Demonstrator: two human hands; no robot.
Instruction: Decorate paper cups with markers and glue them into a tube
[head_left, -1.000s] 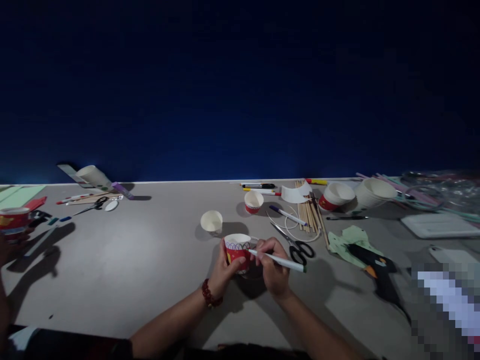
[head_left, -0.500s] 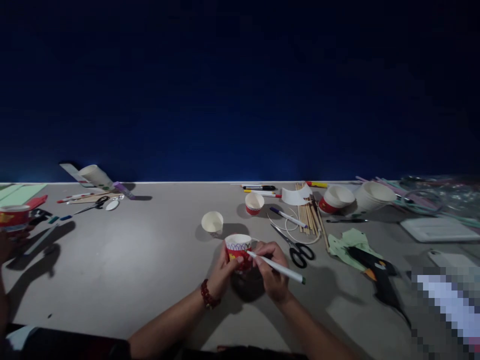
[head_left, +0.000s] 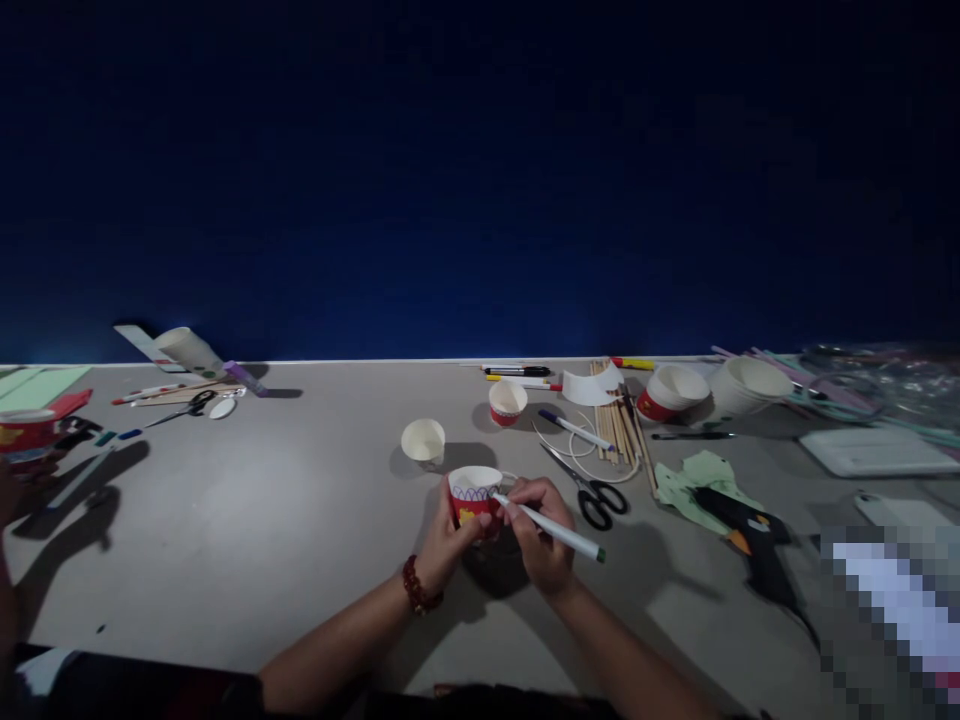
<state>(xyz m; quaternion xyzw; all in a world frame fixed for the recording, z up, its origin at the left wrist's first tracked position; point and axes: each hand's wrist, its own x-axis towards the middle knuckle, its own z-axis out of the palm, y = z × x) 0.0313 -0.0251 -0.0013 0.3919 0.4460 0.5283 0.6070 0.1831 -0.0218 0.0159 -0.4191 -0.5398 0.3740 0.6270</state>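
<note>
A small red-and-white paper cup [head_left: 472, 495] stands on the grey table [head_left: 285, 520], drawn loops along its upper band. My left hand [head_left: 450, 545], with a red bead bracelet at the wrist, is closed around the cup's lower side. My right hand [head_left: 541, 535] grips a white marker with a green end [head_left: 551, 530]; its tip touches the cup's right side.
Nearby lie a plain white cup [head_left: 423, 440], another small red cup [head_left: 508, 402], black scissors [head_left: 589, 490], wooden sticks [head_left: 619, 425], a glue gun [head_left: 750, 530] on green paper and more cups at right. Another person's hand [head_left: 22, 480] holds a red cup [head_left: 26, 435] at far left.
The marker has tilted slightly lower and its tip has shifted a little along the cup's side. Both hands remain on the cup and marker.
</note>
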